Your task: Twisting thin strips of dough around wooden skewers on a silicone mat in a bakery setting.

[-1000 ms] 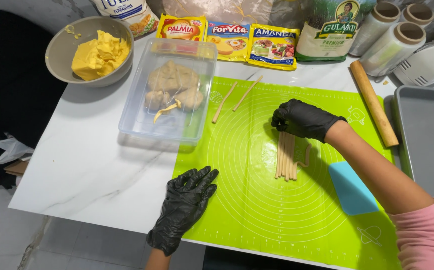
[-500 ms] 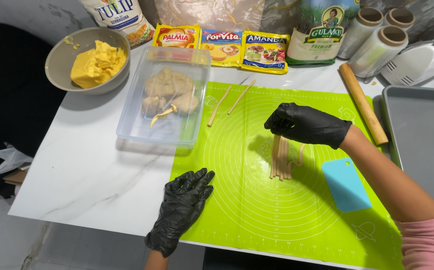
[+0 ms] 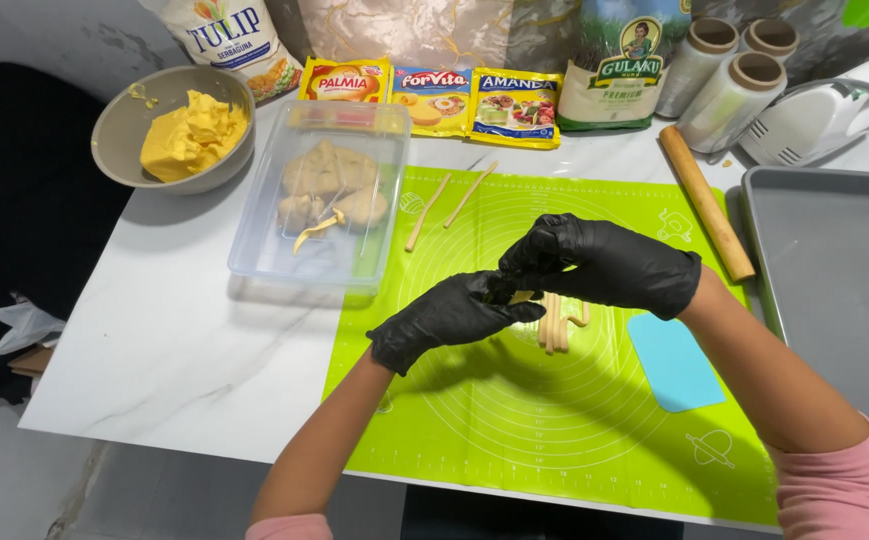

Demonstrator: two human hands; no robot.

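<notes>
Tabletop (image 3: 175,350): white, marble-veined, smooth; carries everything below.
Green mat (image 3: 515,430): flexible lime sheet printed with pale rings and ruler marks, flat on the tabletop; landmark for the rest.
Baking tray (image 3: 845,290): grey metal, rimmed, just off the mat's right edge.
Clear tub (image 3: 285,250): see-through plastic box overlapping the mat's upper-left corner, holding beige lumps of dough.
Grey bowl (image 3: 120,125): round, well left of the mat, filled with a yellow fatty block.
Rolling pin (image 3: 707,202): plain wooden cylinder, slanted across the mat's upper-right corner.
Right hand (image 3: 610,265): black glove, glossy and creased, above the mat's centre; fingers curled narrow, pinching one end of the dough piece.
Left hand (image 3: 450,318): black glove, just left of the mat's centre; fingers narrow, closed on the other end of the same piece, tips touching those of the right hand.
Blue scraper (image 3: 675,362): thin pale-blue plastic card with rounded corners, on the mat's right part, near the right wrist.
Dough sticks (image 3: 553,322): pale, thin, rolled strips lying side by side at the mat's centre, directly under the hands, upper ends hidden by the gloves.
Two loose sticks (image 3: 445,205): same dough, slanted, near the mat's top edge.
Dough piece (image 3: 522,296): small yellowish bit, mostly covered, showing only between both sets of fingertips, above the mat's centre.
</notes>
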